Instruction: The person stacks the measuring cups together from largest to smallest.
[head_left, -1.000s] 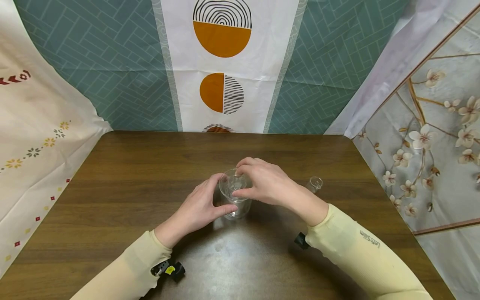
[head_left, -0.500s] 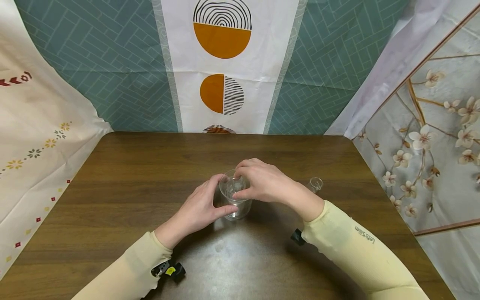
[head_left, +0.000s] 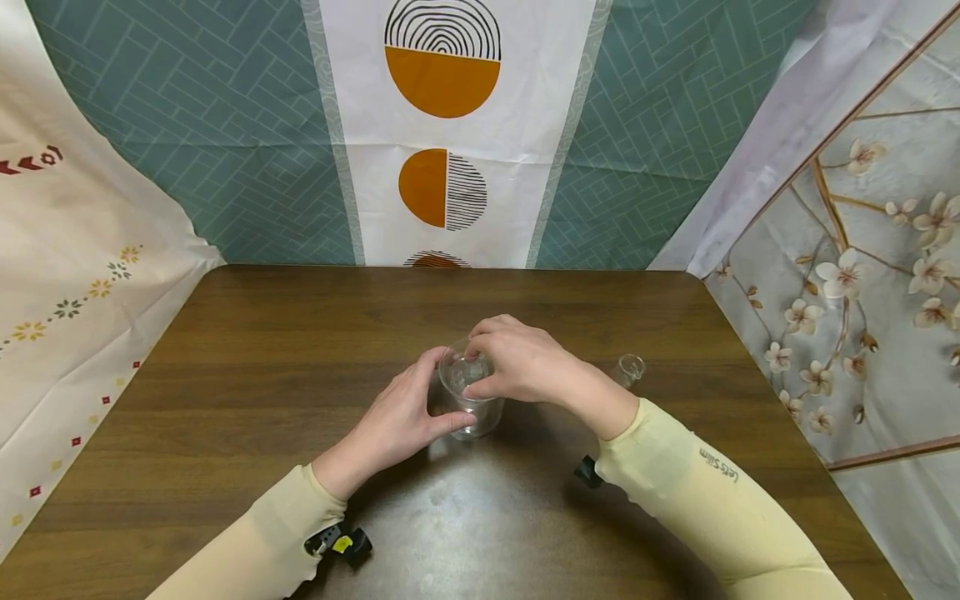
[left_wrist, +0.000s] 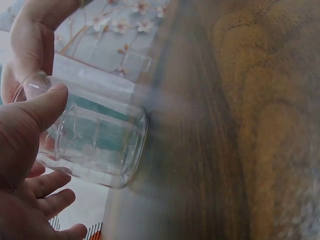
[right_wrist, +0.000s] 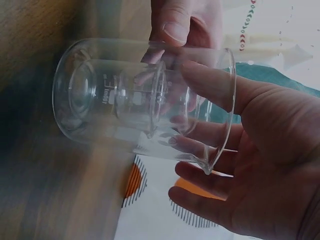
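A clear glass beaker (head_left: 480, 423) with a pouring lip stands upright on the table in front of me. My left hand (head_left: 405, 408) holds it from the left, thumb on the near side and fingers round the far side. Smaller glass beakers sit nested inside; white print shows on one inner beaker (right_wrist: 107, 92) in the right wrist view. My right hand (head_left: 517, 362) reaches over the rim from the right. Its thumb and first fingers are inside the large beaker, pinching the smallest glass beaker (right_wrist: 192, 107), while the other fingers stay outside.
Another small clear glass vessel (head_left: 630, 369) is on the table behind my right wrist, partly hidden by it. The brown wooden table (head_left: 300, 308) meets a patterned cloth (head_left: 255, 208) at the back, with more cloths at both sides.
My right forearm has shifted slightly left and toward the table's back, and the right hand has turned a little at the rim. The left hand and the large beaker stay put.
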